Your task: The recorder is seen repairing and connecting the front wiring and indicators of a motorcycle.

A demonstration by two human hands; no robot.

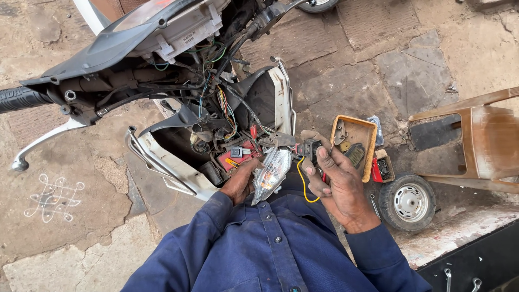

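Clearly, the right hand (338, 186) was closed around a small black connector block (310, 148), thumb and fingers pinching it, with a yellow wire (300, 184) looping down from it toward the blue shirt. The left hand (240, 181) held the clear lamp lens (270, 172) from below, fingers curled under its lower edge. Both things sat just in front of the opened scooter front (216, 124), beside its tangle of coloured wires (224, 108).

The lens looked light, hard and smooth, likely brittle at its thin edges, so a hold on the thicker rim would suit it best. The connector seemed light and stiff, and the wire soft and easily kinked.

Just beyond the right hand lay an orange tray (370, 141) of small parts on the stone floor, a small red box (383, 168) touching its side, and a small wheel (408, 201) near a brown plastic chair (484, 143).
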